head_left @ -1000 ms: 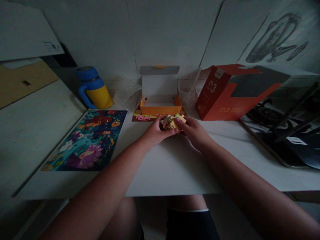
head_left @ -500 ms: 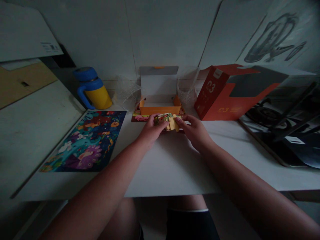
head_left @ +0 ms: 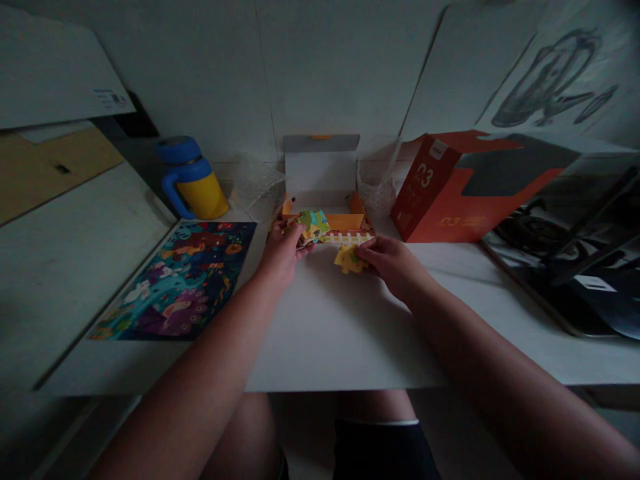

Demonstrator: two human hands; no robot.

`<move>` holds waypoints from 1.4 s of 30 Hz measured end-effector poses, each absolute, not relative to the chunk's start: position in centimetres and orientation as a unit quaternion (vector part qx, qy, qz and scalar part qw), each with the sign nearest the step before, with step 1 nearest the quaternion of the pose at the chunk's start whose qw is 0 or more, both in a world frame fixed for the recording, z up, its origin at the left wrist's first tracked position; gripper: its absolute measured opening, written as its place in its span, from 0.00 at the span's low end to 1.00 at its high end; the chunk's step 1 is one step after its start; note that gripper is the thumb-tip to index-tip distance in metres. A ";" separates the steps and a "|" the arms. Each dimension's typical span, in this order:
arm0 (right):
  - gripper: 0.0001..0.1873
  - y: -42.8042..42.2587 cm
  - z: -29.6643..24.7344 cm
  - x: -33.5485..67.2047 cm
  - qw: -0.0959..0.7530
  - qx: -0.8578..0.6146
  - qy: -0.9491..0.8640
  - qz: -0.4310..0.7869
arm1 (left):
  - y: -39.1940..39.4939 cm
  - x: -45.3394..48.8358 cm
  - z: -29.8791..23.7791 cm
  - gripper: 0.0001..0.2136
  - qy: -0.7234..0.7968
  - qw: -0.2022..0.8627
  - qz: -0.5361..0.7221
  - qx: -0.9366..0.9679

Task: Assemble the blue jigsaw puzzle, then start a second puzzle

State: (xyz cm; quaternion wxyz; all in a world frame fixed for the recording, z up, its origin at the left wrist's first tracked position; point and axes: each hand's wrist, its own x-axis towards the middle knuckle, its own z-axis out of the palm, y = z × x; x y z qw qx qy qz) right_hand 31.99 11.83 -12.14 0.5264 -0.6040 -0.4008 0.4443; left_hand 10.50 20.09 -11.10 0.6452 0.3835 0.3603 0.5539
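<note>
My left hand [head_left: 284,252] is closed around a stack of colourful puzzle pieces [head_left: 313,225], just in front of the open orange box. Between the thumb and fingers of my right hand [head_left: 387,259] is a yellow puzzle piece [head_left: 350,259], held above the white table [head_left: 340,333]. The two hands are apart. Behind them the orange box [head_left: 340,221] stands with its lid raised, and a printed sheet or box part [head_left: 369,233] shows partly under it, half hidden by my left hand and the pieces.
To the left lies a dark picture sheet [head_left: 200,280] with cartoon creatures. A blue and yellow jug [head_left: 203,190] stands behind it. Clear plastic wrapping [head_left: 260,187] sits beside the orange box. A large red box [head_left: 440,193] and a black stand [head_left: 575,280] are on the right.
My hands have separated. My left hand has moved left with the stack, and my right hand now holds a yellow piece away from it, slightly lower.
</note>
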 end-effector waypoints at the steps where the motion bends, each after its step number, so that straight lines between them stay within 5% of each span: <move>1: 0.17 11.7 -12.2 32.1 0.485 -0.638 -0.427 0.419 | 20.2 10.4 -11.1 0.19 0.362 0.644 0.556 0.381; 6: 0.15 11.1 -11.9 32.0 0.314 -0.716 -0.539 0.314 | 19.9 10.5 -11.0 0.18 0.360 0.649 0.548 0.385; 17: 0.20 9.9 -11.9 30.6 0.304 -0.602 -0.557 0.485 | 19.5 11.2 -11.2 0.19 0.365 0.661 0.527 0.391; 25: 0.09 9.8 -11.1 30.8 0.268 -0.591 -0.561 0.515 | 19.4 11.1 -11.2 0.18 0.360 0.660 0.527 0.396; 38: 0.16 9.6 -9.9 31.6 0.216 -0.548 -0.783 0.202 | 19.2 11.0 -11.1 0.21 0.358 0.669 0.521 0.391; 42: 0.32 8.7 -9.4 31.9 0.132 -0.555 -0.793 0.215 | 19.3 11.1 -11.1 0.21 0.363 0.667 0.520 0.391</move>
